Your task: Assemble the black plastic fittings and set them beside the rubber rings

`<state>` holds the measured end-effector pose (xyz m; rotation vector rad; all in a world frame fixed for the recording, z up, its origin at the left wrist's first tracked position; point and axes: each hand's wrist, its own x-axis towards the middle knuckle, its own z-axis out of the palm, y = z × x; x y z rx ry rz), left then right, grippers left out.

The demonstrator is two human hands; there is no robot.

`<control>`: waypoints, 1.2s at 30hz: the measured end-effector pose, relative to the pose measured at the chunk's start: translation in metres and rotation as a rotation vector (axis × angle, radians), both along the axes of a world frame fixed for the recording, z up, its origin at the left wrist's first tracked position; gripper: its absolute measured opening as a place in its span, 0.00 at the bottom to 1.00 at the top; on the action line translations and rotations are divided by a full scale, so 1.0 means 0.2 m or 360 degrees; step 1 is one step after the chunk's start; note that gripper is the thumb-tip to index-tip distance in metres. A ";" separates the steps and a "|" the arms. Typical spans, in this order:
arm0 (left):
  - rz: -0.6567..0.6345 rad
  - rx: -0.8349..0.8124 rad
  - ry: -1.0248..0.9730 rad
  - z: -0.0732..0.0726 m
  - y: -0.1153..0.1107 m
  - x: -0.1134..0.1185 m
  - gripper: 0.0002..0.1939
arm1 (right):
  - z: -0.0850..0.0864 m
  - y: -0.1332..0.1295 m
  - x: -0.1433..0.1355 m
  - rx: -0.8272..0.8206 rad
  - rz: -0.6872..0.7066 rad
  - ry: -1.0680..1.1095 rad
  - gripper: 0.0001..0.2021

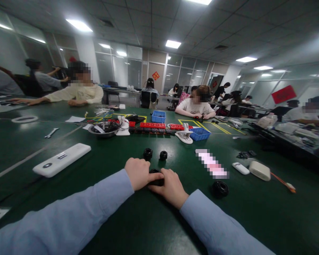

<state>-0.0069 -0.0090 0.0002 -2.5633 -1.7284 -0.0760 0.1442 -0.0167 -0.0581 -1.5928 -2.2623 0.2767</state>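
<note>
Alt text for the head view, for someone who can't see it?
A person's left hand and right hand hold a mostly hidden dark part at a green table. Two small black round parts sit just beyond, with a larger black round part to the right and two blue bins farther back.

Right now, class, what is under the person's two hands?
Part of a black object shows between the left hand and right hand; they cover the rest, so its full shape is hidden.

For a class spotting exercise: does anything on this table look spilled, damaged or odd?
No spill or damage shows. Mildly odd: one black ring-shaped part lies apart, right of the right hand, while two similar parts sit paired farther off.
</note>
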 end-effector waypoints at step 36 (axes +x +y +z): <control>-0.0877 -0.0446 -0.0194 0.08 0.04 -0.09 0.23 | 0.08 0.04 0.10 -0.0347 0.0679 0.0124 0.23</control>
